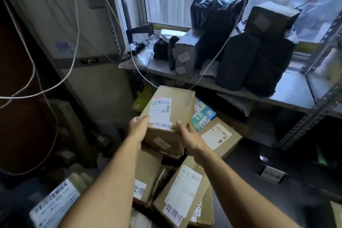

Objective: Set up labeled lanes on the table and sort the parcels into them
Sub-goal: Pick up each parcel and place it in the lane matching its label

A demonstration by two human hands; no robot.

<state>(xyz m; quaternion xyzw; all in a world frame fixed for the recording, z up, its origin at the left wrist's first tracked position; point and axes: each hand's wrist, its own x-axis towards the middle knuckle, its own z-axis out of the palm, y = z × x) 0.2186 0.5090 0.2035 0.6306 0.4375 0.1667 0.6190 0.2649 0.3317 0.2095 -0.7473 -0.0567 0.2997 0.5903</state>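
A brown cardboard parcel (174, 105) with a white shipping label and a handwritten paper tag is held up in the middle of the view. My left hand (137, 126) grips its near left side, thumb on top. My right hand (188, 137) grips its near right corner, thumb on the top edge. Below lies a heap of other cardboard parcels (182, 189), several with the same handwritten tag. A blue-green packet (202, 114) and another labelled box (218, 138) lie just right of the held parcel.
A grey metal shelf (288, 90) runs behind, carrying black plastic-wrapped parcels (259, 61) and a grey box (187, 52) before a window. White cables (74, 42) hang across the left. A pale cabinet (61, 24) stands at the left. A dark surface (277, 172) lies at lower right.
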